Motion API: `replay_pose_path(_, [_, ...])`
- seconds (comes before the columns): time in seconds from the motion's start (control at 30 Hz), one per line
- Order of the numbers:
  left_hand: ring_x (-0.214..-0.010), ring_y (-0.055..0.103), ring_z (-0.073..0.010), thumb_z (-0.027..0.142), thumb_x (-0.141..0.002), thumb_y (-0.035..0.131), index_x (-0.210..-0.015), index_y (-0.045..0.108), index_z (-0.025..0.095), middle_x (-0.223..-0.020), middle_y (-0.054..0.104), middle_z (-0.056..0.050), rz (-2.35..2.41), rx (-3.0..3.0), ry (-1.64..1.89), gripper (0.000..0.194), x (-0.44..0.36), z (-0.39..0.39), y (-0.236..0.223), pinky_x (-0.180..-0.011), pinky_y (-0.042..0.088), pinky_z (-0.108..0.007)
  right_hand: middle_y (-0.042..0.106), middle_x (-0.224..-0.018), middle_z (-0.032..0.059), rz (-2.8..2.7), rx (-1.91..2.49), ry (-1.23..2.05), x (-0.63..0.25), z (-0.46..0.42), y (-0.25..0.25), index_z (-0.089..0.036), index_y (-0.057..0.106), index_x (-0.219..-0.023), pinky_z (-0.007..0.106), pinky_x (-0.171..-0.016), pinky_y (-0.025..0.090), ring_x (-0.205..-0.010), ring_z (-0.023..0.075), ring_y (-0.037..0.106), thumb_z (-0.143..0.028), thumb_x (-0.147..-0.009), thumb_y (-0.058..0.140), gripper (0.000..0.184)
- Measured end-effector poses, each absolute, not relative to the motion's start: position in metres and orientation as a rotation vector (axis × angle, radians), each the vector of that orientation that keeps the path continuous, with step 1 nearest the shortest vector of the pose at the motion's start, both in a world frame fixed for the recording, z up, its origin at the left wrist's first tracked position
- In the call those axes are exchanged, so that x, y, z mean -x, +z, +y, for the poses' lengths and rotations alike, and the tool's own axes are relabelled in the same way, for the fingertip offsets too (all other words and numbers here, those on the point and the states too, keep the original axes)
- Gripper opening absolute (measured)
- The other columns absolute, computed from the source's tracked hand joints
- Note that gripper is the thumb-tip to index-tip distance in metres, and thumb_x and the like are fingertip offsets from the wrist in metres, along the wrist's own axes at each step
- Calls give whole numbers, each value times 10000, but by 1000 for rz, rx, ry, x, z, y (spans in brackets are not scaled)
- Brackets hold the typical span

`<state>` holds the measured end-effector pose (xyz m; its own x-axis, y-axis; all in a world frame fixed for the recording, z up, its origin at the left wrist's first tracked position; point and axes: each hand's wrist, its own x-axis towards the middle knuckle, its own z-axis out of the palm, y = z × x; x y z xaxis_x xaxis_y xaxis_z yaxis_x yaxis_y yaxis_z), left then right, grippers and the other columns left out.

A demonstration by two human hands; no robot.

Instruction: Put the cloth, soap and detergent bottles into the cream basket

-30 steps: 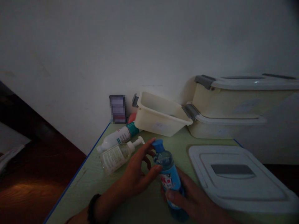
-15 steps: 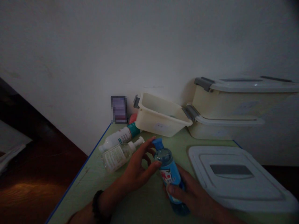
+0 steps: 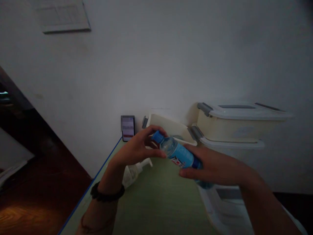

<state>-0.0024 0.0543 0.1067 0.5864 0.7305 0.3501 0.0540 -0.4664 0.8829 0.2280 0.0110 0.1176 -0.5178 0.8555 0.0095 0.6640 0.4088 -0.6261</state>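
A clear bottle of blue liquid (image 3: 183, 157) with a blue cap and a printed blue label is held up over the table, tilted with its cap toward the upper left. Wrapped round its lower body is my right hand (image 3: 215, 163). My left hand (image 3: 137, 148) has its thumb on the bottle's shoulder and its fingers curled behind the cap and neck. Behind the bottle stands a lidless cream storage box (image 3: 166, 124), partly covered by my hands; a bit of something greenish shows inside. Below my left wrist lies a clear pump bottle (image 3: 130, 174), partly hidden by the arm.
A phone (image 3: 128, 130) leans on the wall at the table's back left corner. Two lidded storage boxes (image 3: 227, 125) are stacked at the back right. A loose pale lid (image 3: 215, 212) lies under my right forearm. The green table (image 3: 158, 202) has a blue left edge.
Both hands have lifted the bottle higher and tipped it further left. My left fingers have closed in round its top. The camera view has tilted up.
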Motion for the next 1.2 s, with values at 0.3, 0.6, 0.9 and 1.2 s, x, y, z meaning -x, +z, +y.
replay_pose_path(0.3, [-586,559,-104,297,-563,808,-843,549,160,-669,569,39,911,-2199,917,405,-8,55,103,-534,474,-213,634,-745,6,-2431,1435,607,-246,27,112,-216,610,-920,254,-524,368,-618,146,563,-476,-707,644,338])
replay_pose_path(0.6, [-794,660,-145,212,-653,761,-1023,611,182,-876,688,-7,637,-1883,1228,400,-21,57,96,-726,554,-269,626,-844,23,-2423,1312,601,-230,26,109,-191,514,-1059,262,-578,381,-677,151,556,-238,-711,595,361])
replay_pose_path(0.9, [-833,652,-171,334,-786,635,-1126,603,194,-955,683,-37,717,-2012,1163,369,-17,58,95,-735,525,-288,605,-781,-3,-2335,1270,880,-228,26,114,-199,552,-979,243,-568,413,-647,126,538,-462,-720,645,380])
replay_pose_path(1.2, [-693,552,-108,315,-812,587,-947,572,167,-779,592,5,712,-2158,1147,201,-16,51,100,-629,459,-217,556,-623,-32,-2032,1066,1723,-227,27,104,-174,491,-821,203,-461,416,-510,91,526,-443,-721,641,324])
